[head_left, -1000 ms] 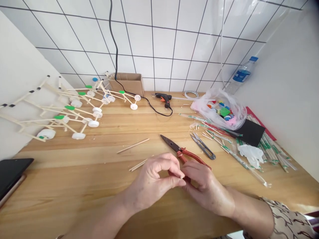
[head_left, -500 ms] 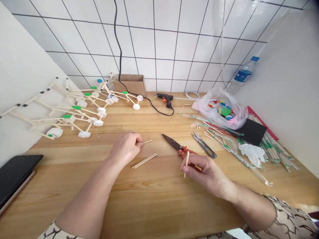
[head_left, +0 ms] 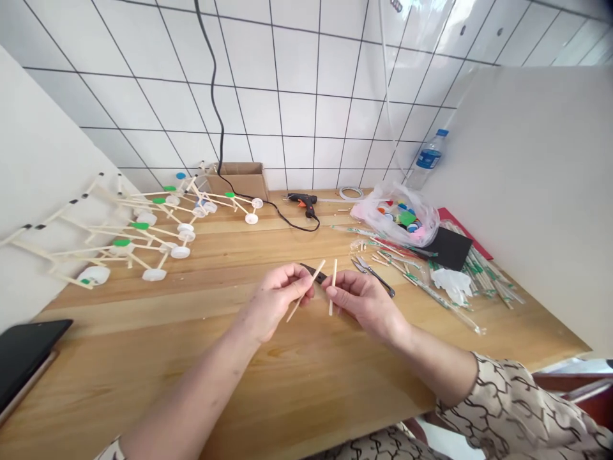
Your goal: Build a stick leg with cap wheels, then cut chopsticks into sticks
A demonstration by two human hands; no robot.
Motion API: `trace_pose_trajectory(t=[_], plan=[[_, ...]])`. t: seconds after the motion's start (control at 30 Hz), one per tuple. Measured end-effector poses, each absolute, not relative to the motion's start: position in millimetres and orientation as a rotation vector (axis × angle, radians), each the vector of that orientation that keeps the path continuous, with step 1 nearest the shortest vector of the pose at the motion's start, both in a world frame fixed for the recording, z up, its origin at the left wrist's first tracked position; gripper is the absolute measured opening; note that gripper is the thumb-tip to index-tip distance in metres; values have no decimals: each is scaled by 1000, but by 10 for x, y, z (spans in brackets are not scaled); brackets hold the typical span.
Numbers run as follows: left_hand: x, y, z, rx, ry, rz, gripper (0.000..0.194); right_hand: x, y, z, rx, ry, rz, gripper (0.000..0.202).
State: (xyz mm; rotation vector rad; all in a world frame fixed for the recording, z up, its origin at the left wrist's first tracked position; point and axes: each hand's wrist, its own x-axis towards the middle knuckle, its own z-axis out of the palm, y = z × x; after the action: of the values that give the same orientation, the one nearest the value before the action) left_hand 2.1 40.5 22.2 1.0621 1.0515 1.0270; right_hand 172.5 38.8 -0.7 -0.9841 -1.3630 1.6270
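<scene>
My left hand (head_left: 278, 297) pinches a short wooden stick (head_left: 318, 269), which slants up to the right between thumb and fingers. Close beside it, my right hand (head_left: 368, 305) grips another short wooden stick (head_left: 334, 271), held almost upright. The tops of the two sticks are apart by a small gap. Behind the fingers lie pliers (head_left: 310, 271); only their dark jaws show, and the hands cover the rest. Thread snips (head_left: 378, 277) rest on the wooden table (head_left: 297, 396) just beyond my right hand.
Stick frames with white cap wheels (head_left: 154, 275) stand at the left. Toward the wall are a cardboard box (head_left: 244, 182), a glue gun (head_left: 302, 202) and a bag of bottle caps (head_left: 397, 214). Wrapped sticks (head_left: 483, 275) lie right; a dark phone (head_left: 33, 351) sits left.
Both hands have come together at the middle, each with a stick. The two sticks that lay beside my left hand are no longer visible. The view has shifted to the right.
</scene>
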Motion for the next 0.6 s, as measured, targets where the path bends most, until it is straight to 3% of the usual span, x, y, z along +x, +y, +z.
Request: trace_pose_trajectory(t=[0.23,0.6], plan=[[72,342,129,909,977,1009,22,1431,490,45,-890,-1153,1585,18],[38,384,-84,857,881,835,25,1657,622,40,-979,-1095,1491,21]])
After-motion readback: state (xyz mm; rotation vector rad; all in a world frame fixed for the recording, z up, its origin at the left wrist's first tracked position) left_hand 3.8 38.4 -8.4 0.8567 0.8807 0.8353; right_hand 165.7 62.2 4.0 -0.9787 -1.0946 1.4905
